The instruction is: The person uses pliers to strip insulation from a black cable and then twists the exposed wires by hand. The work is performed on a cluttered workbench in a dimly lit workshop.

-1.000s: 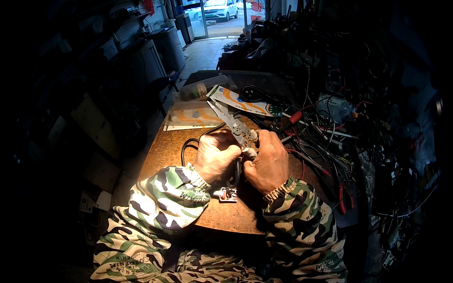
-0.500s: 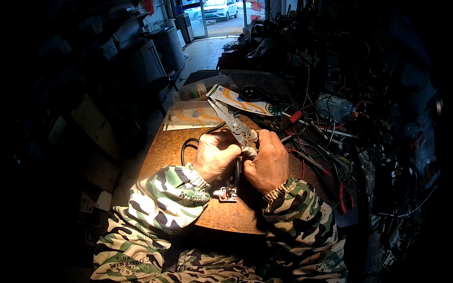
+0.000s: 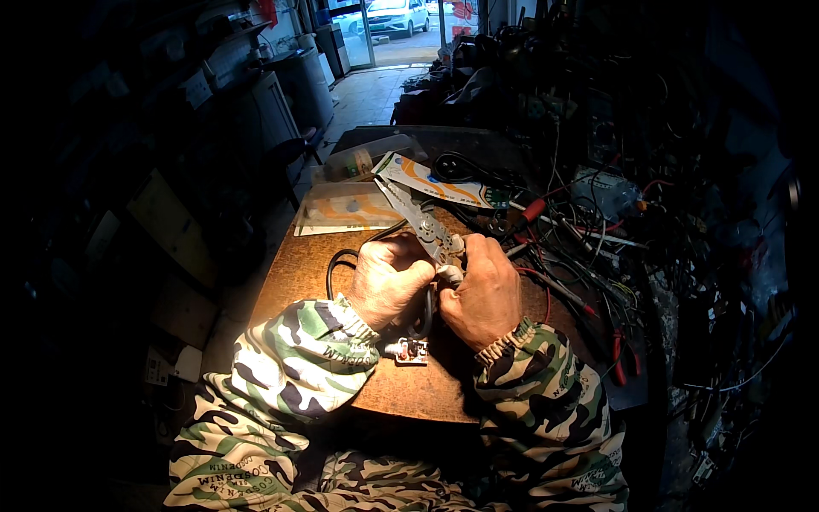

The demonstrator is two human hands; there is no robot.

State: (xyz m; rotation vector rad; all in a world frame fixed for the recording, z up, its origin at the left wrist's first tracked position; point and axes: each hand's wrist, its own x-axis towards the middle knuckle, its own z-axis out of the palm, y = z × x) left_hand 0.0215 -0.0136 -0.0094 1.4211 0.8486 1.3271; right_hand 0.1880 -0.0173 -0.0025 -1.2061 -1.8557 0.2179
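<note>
Wire strippers (image 3: 432,234), a flat grey metal pair with its jaws pointing up and left, are gripped by my right hand (image 3: 485,294). My left hand (image 3: 391,280) is closed with thumb and fingers pinched on a black cable (image 3: 335,266), whose loop lies to its left. The fingertips of both hands nearly meet beside the handle end of the strippers; the cable's tip there is hidden. Just below my hands, a small opened plug (image 3: 412,352) with a white shell and metal and reddish parts inside lies on the wooden table (image 3: 426,397).
Patterned white and orange cards (image 3: 435,181) and a clear plastic case (image 3: 354,205) lie at the far side. A coiled black cord (image 3: 456,168) rests behind them. Tangled test leads (image 3: 546,247) crowd the right side, near red-handled pliers (image 3: 620,358).
Hardly anything differs. Both hands and the wire strippers hold nearly the same place, with only a very slight shift of the fingers.
</note>
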